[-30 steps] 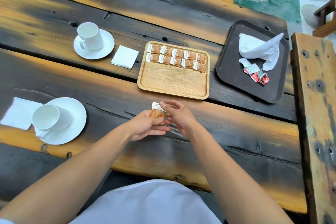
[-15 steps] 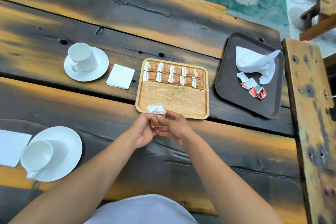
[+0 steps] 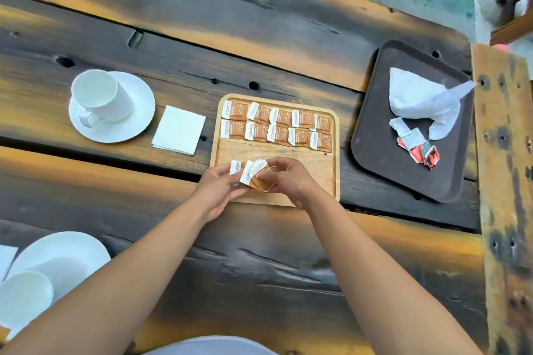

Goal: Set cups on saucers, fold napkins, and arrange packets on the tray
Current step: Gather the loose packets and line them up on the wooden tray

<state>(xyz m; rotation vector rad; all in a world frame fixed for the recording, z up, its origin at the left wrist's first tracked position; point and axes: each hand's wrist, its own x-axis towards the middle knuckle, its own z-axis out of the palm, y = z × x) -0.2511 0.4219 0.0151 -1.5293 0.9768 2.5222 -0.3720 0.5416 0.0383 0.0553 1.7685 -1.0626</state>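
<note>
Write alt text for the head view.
Both hands, left hand and right hand, hold a fan of brown packets over a wooden tray with two packet rows. Two cups stand on saucers nearby.

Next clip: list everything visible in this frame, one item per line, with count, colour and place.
Wooden table: one, dark with orange streaks, under everything.
Wooden tray: one, light wood, centre.
Packets in rows: ten, brown and white, two rows of five at the tray's far end.
Packets in hand: a few, exact count unclear, brown and white, fanned over the tray's near edge.
Dark tray: one, brown-black, right.
Loose napkin: one, white, crumpled on the dark tray.
Red packets: a few, red and white, on the dark tray.
Folded napkin: one, white, left of the wooden tray.
Far cup: one, white, on a white saucer, left.
Near cup: one, white, on a saucer, bottom left.
Left hand: grip on the fanned packets.
Right hand: grip on the same packets.
</note>
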